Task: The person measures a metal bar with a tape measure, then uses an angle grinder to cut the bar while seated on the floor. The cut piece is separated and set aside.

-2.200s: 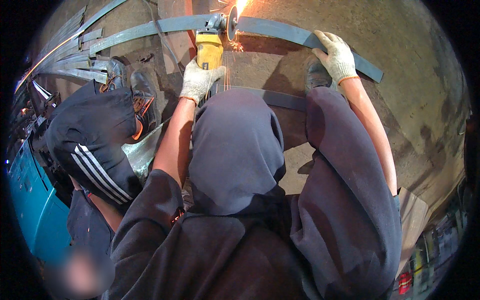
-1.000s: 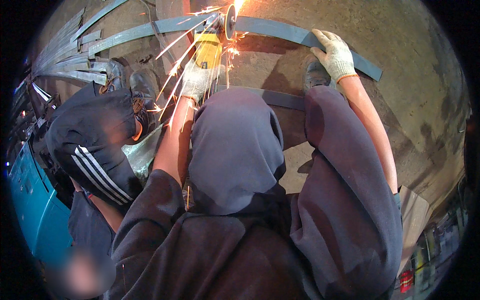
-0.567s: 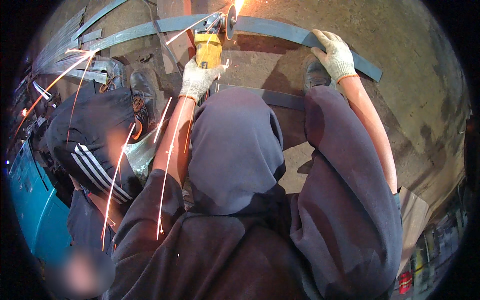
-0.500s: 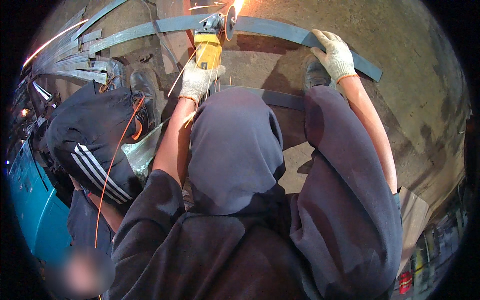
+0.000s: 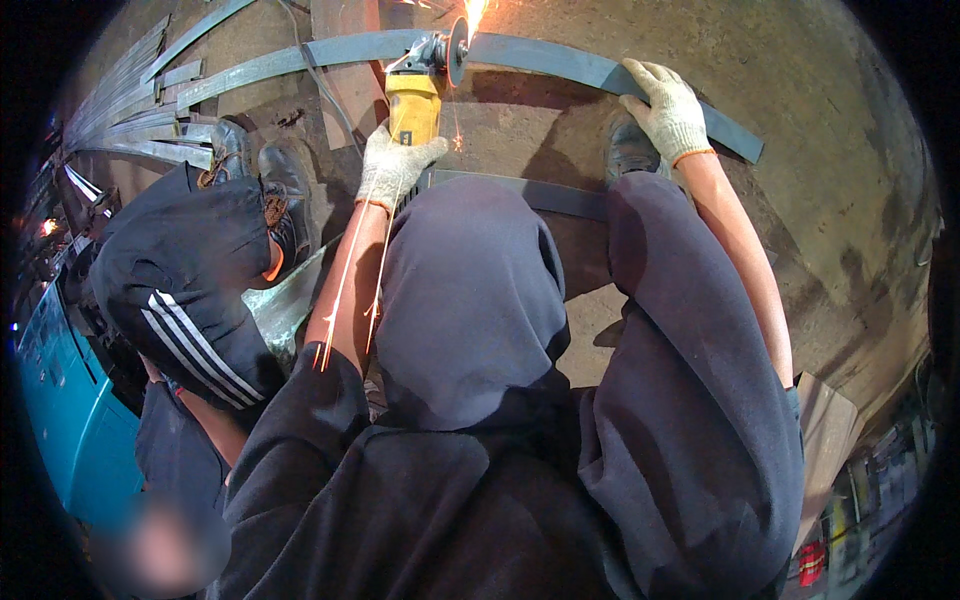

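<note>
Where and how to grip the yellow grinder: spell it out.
Best, I'd judge, around the yellow grinder body, coming from the person's near side and left, as the left hand does: the body is long and points back toward the person, while the disc sits at its far right, by the sparks.

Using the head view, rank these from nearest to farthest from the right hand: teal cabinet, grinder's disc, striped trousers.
1. Grinder's disc: left of the right hand.
2. Striped trousers: farther left and lower.
3. Teal cabinet: lower left edge.
</note>
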`<state>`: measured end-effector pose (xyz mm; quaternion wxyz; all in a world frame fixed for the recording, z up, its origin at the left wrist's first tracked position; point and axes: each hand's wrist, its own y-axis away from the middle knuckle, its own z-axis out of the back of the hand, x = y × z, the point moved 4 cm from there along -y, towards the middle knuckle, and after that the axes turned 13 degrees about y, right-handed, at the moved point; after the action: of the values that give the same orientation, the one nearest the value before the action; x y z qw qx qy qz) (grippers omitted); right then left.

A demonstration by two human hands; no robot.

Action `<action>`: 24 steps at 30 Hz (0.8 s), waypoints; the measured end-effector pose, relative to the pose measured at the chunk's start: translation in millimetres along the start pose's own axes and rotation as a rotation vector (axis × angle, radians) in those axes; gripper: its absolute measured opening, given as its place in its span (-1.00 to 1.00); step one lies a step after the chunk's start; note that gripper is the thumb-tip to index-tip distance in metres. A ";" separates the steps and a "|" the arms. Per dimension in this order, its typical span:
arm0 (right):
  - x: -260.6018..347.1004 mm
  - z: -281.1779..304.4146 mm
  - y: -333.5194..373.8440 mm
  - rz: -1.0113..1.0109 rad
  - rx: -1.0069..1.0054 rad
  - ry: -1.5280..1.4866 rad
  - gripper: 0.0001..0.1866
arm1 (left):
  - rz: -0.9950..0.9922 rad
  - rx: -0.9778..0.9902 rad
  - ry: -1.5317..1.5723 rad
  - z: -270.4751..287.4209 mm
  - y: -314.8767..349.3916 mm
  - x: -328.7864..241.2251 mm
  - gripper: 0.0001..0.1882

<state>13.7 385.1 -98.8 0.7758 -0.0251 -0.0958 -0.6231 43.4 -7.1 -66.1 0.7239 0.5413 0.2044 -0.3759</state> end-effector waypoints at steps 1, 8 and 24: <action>0.6 1.0 0.0 -0.004 0.008 0.005 -0.41 | -0.011 -0.007 -0.012 0.3 -1.4 2.1 -0.43; -3.2 -3.2 1.9 -0.002 -0.007 0.013 -0.42 | -0.052 0.017 -0.061 2.2 -4.4 6.7 -0.43; -2.2 -2.8 0.8 0.010 -0.007 0.017 -0.40 | -0.091 0.004 -0.133 0.7 -12.3 -2.9 -0.39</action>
<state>14.4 386.9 -101.9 0.7797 -0.0232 -0.0870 -0.6197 32.1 -8.5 -71.6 0.7168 0.5070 0.1794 -0.4438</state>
